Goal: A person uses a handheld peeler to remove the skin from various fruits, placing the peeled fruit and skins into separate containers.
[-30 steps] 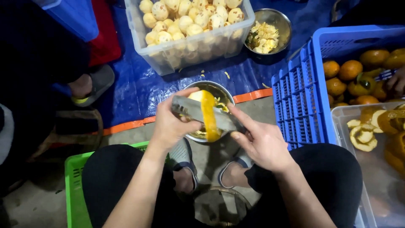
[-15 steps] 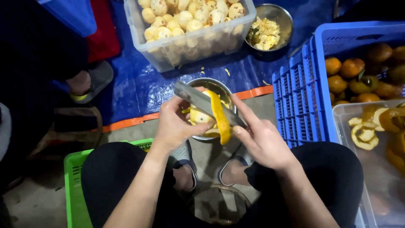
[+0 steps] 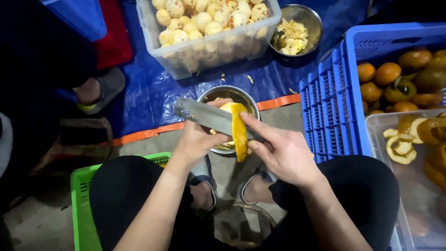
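My left hand [image 3: 200, 139] grips a small orange-yellow fruit [image 3: 231, 109], mostly hidden by the fingers. My right hand [image 3: 278, 151] holds a broad steel knife [image 3: 206, 116], its forefinger laid along the blade, which lies across the fruit. A long strip of orange peel [image 3: 240, 137] hangs down from the cut. Both hands work above a small steel bowl [image 3: 228, 95] on the floor between my knees.
A clear tub of peeled pale fruit [image 3: 209, 28] and a steel bowl of scraps [image 3: 295, 30] sit ahead on a blue tarp. A blue crate of unpeeled fruit [image 3: 390, 74] and a clear tub of peels [image 3: 409, 144] stand right. A green basket [image 3: 83, 200] is left; another person's sandalled foot [image 3: 95, 90].
The peel strip has grown longer and hangs lower. The knife blade has tilted and shifted slightly as the fruit turned in my left hand.
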